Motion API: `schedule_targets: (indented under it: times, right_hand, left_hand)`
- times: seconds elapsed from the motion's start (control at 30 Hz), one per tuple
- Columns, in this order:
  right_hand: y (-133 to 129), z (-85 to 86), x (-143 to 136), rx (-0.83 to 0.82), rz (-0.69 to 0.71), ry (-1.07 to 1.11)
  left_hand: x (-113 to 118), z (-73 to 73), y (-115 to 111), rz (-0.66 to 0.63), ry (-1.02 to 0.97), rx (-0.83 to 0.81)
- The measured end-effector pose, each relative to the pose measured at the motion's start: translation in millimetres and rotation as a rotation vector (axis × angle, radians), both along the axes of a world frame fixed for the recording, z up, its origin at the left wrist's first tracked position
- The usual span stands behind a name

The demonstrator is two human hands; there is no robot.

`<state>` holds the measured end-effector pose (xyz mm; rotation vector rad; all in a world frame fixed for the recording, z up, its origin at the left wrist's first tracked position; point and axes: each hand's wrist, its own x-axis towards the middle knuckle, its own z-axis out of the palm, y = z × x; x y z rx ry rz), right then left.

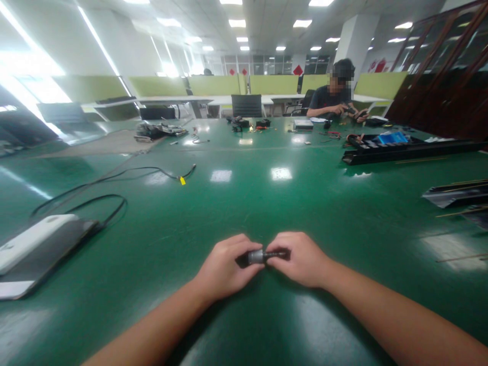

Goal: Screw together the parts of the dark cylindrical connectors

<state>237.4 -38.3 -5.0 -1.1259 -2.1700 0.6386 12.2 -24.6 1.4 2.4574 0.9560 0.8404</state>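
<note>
Sm. silver-grey cyl. part [255, 256], thin dk. shaft [271, 254] out R end, approx. horiz., body pinched in L hand [227, 263], shaft in R hand [299, 259], fine detail blurred

Left hand [225, 265] — part [256, 256] between — right hand [305, 260]

My feed is bright overall, strongest in the upper left of the frame, where the windows [34, 63] burn out to white and haze veils their surroundings. Rows of ceiling lights [237, 23] shine along the top, and I get their glare as pale patches on the glossy green table [236, 203], mid-frame and at right. Soft shadow darkens the tabletop just below the left hand [224, 267]. The lens stretches the edges: I see the cabinet [450, 71] at upper right leaning steeply. Fine detail on the small metal part [256, 256], lower centre, looks smeared to me.
</note>
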Motion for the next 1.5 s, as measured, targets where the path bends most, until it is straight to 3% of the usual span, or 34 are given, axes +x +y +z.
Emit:
schedule_targets:
  times: [1.5]
  right_hand:
    - [1.7, -1.2, 3.2, 0.014, -0.035, -0.019]
  left_hand:
    - [-0.8, 4.9, 0.5, 0.013, -0.016, 0.067]
